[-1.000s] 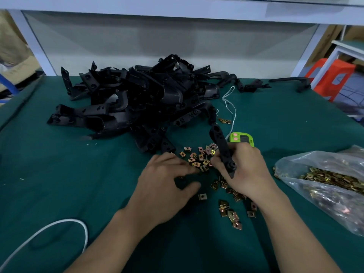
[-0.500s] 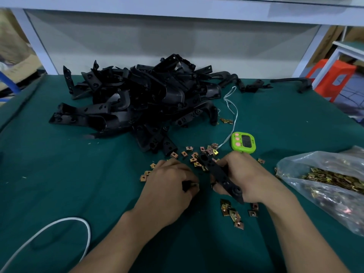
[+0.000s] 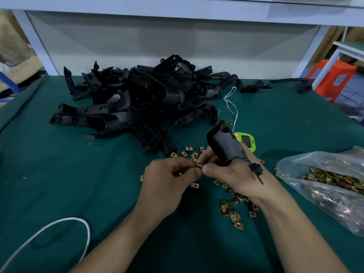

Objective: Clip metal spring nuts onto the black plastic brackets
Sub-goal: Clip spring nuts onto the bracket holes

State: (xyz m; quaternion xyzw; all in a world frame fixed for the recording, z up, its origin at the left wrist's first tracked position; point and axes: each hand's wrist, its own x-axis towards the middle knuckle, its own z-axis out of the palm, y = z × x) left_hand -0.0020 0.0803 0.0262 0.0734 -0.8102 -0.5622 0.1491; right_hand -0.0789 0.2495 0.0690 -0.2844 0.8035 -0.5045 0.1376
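My right hand [image 3: 234, 174] grips a black plastic bracket [image 3: 224, 146] that stands tilted upward, its wide end toward the pile. My left hand [image 3: 169, 180] pinches a brass-coloured spring nut [image 3: 199, 165] between thumb and forefinger, right at the fingertips of my right hand. Several loose spring nuts [image 3: 232, 211] lie scattered on the green mat [image 3: 59, 184] under and around both hands. A big pile of black brackets [image 3: 137, 101] sits behind the hands.
A clear plastic bag of spring nuts [image 3: 327, 186] lies at the right. A green timer [image 3: 247, 141] sits behind my right hand, with a thin white string [image 3: 232, 103] beyond it. A white cable [image 3: 59, 229] loops at the lower left. An orange stool [image 3: 332, 79] stands off the table's right edge.
My right hand has swung the bracket up from lying low to tilted upright. My left hand has lifted a spring nut off the mat and brought it against the right hand's fingertips.
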